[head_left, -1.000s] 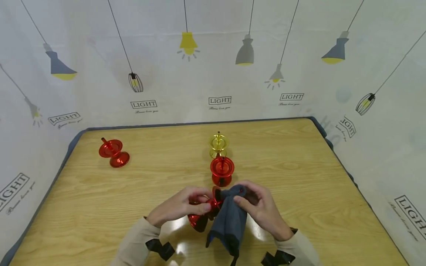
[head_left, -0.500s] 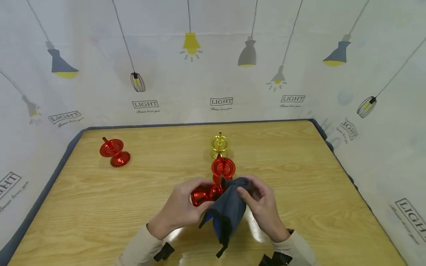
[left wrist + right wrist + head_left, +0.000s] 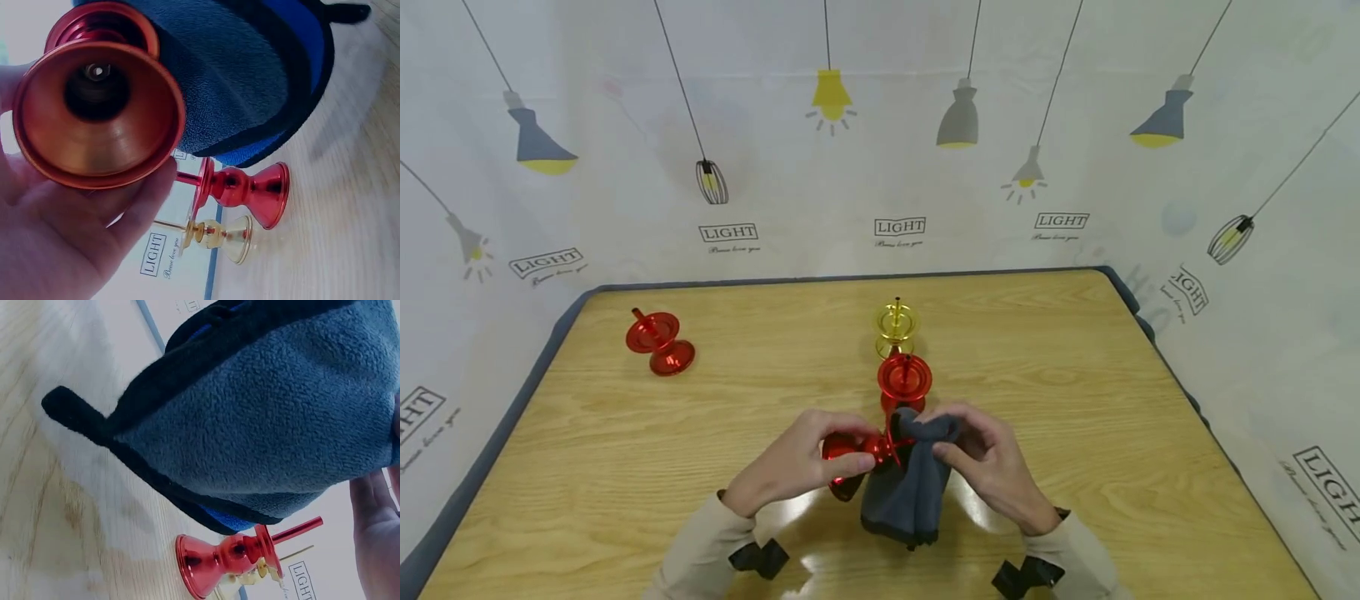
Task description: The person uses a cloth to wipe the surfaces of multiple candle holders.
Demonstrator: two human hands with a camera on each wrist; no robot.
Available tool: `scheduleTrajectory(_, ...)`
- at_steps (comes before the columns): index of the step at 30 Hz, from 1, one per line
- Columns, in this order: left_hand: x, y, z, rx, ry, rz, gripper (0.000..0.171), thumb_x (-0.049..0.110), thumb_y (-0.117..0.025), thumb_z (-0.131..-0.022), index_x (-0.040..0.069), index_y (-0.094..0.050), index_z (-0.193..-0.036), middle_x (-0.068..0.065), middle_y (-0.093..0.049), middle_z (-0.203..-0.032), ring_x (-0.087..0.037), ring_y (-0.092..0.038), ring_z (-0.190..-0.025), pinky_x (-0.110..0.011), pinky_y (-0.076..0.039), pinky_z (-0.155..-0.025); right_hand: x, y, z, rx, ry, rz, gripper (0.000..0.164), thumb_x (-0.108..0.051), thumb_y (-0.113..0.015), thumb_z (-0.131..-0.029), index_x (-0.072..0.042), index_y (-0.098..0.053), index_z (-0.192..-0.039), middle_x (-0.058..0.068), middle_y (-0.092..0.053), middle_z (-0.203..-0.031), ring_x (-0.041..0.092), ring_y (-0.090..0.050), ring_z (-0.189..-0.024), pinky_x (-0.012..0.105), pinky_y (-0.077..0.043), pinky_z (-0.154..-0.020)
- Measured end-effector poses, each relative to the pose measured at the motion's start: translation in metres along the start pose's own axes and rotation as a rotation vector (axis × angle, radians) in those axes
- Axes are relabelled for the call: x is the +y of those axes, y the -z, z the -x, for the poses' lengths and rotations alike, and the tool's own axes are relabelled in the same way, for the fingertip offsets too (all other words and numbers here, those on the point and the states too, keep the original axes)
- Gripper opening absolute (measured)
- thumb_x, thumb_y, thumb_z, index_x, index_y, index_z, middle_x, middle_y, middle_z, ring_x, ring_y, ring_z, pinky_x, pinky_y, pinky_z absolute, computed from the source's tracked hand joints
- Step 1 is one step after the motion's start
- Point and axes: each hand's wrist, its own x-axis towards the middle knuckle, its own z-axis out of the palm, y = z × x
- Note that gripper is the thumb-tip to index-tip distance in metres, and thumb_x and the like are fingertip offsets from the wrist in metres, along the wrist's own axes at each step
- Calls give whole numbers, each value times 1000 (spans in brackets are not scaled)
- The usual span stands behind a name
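Note:
Near the front middle of the table, my left hand (image 3: 793,462) grips a shiny red candle holder (image 3: 838,450) by its stem, thumb on the near side. The holder lies tilted, its hollow flared base (image 3: 100,137) facing the left wrist camera. My right hand (image 3: 996,462) pinches a grey-blue cloth (image 3: 906,496) with dark edging against the holder's dish end. Most of the cloth hangs below both hands, and the top spike is hidden by it. Just beyond the hands, another red candle holder (image 3: 904,379) stands upright, with a gold candle holder (image 3: 896,321) behind it.
A third red candle holder (image 3: 652,333), its top leaning left in the head view, stands at the far left of the wooden table (image 3: 760,333). A white backdrop printed with lamps (image 3: 797,183) surrounds the table's back and sides.
My left hand turns the red candle holder back and forth; its base rises, then dips again. The cloth's loose end swings and now hangs straighter. The standing candle holders stay put.

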Motion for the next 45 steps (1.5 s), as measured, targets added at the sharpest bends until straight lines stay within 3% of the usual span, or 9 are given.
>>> scheduleTrajectory(5, 1, -7, 3, 75, -26, 5, 39, 18, -76, -91, 5, -66, -126, -3, -74, -101, -6, -68, -89, -26, -58, -81, 2, -1, 0, 10, 2, 0, 27, 12, -62, -93, 5, -61, -119, -1, -67, -123, 12, -66, -113, 26, -56, -90)
scheduleTrajectory(13, 2, -20, 3, 340, -250, -74, 41, 7, -88, -77, 6, -68, -113, -6, -73, -102, -12, -71, -86, -24, -60, -72, -3, -6, 0, 111, 1, 18, 27, 12, -63, -93, 10, -59, -119, -7, -69, -121, 10, -67, -110, 22, -56, -87)
scheduleTrajectory(15, 2, -17, 2, 304, -218, -49, 32, 10, -85, -81, 7, -70, -110, -4, -73, -97, -9, -70, -83, -25, -60, -71, -4, -6, 0, 106, 6, 15, 26, 12, -63, -92, 11, -59, -119, -6, -69, -121, 10, -67, -110, 23, -55, -87)
scheduleTrajectory(21, -5, -2, -1, 26, -7, 172, 23, 24, -67, -98, 4, -73, -107, -7, -73, -90, -5, -65, -77, -23, -54, -67, -6, -6, 3, 58, 10, 11, 26, 13, -63, -92, 8, -61, -118, -5, -68, -121, 11, -67, -110, 25, -56, -88)
scheduleTrajectory(24, -8, -2, 1, 0, 10, 204, 25, 23, -65, -99, 3, -71, -113, -9, -74, -96, -5, -66, -83, -24, -55, -73, -6, -7, 4, 52, 7, 16, 27, 13, -62, -92, 7, -61, -118, -5, -68, -121, 11, -67, -110, 25, -56, -88)
scheduleTrajectory(32, -1, -21, 3, 337, -271, -48, 45, 6, -87, -78, 3, -67, -118, -9, -73, -108, -16, -71, -90, -27, -60, -75, -5, -10, 0, 161, -17, 12, 25, 11, -62, -94, 17, -56, -118, -6, -69, -115, 6, -66, -98, 21, -55, -80)
scheduleTrajectory(35, 2, -21, 3, 371, -284, -99, 39, 6, -87, -77, 4, -70, -113, -8, -74, -104, -15, -71, -88, -25, -60, -72, -6, -10, -1, 155, -25, 10, 25, 11, -62, -94, 16, -57, -118, -5, -69, -114, 6, -65, -95, 21, -55, -78)
scheduleTrajectory(40, 3, -10, 4, 155, -107, 93, 21, 17, -77, -89, 7, -73, -107, -5, -74, -94, -8, -68, -81, -25, -59, -69, -9, -6, -1, 62, -7, -9, 24, 11, -63, -93, 10, -60, -117, -4, -69, -117, 9, -67, -103, 23, -56, -82)
scheduleTrajectory(45, -4, -2, 5, -54, 38, 297, 27, 23, -65, -98, 0, -72, -111, -12, -75, -93, -7, -69, -81, -24, -55, -68, -8, -5, -2, -50, 65, -23, 30, 15, -62, -91, 1, -63, -118, 0, -69, -118, 13, -66, -109, 26, -56, -88)
